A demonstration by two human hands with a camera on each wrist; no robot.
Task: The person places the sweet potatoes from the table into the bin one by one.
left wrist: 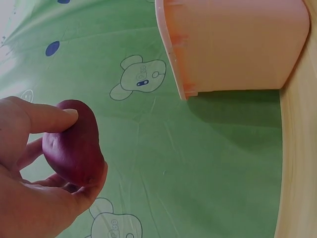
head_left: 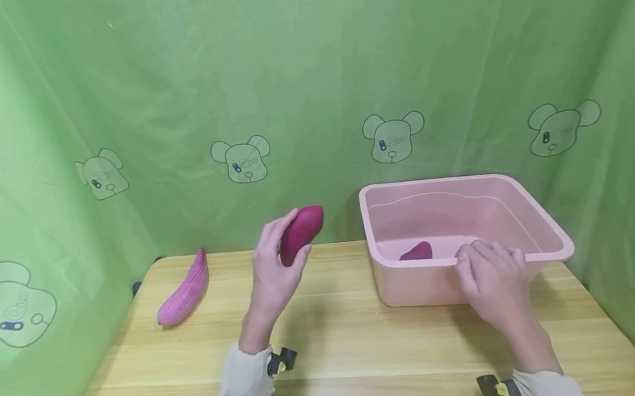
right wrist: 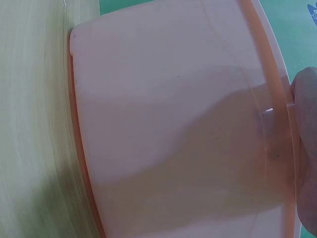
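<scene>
My left hand (head_left: pixel 272 275) grips a smooth purple-red sweet potato (head_left: pixel 304 227) above the table, left of the pink plastic bin (head_left: pixel 422 287). In the left wrist view, thumb and fingers wrap around the sweet potato (left wrist: pixel 77 144). The fingers of my right hand (head_left: pixel 497 282) are curled over the bin's front rim. The right wrist view shows the bin's outer wall (right wrist: pixel 163 114), with part of that hand at the right edge. Inside the bin lies another purple-red piece (head_left: pixel 418 252), partly hidden by the front wall.
A long, ridged pink-purple vegetable (head_left: pixel 186 294) lies at the table's left side. The wooden table (head_left: pixel 359 356) backs onto a green curtain (head_left: pixel 302 62) printed with bear heads, which also hangs along both sides.
</scene>
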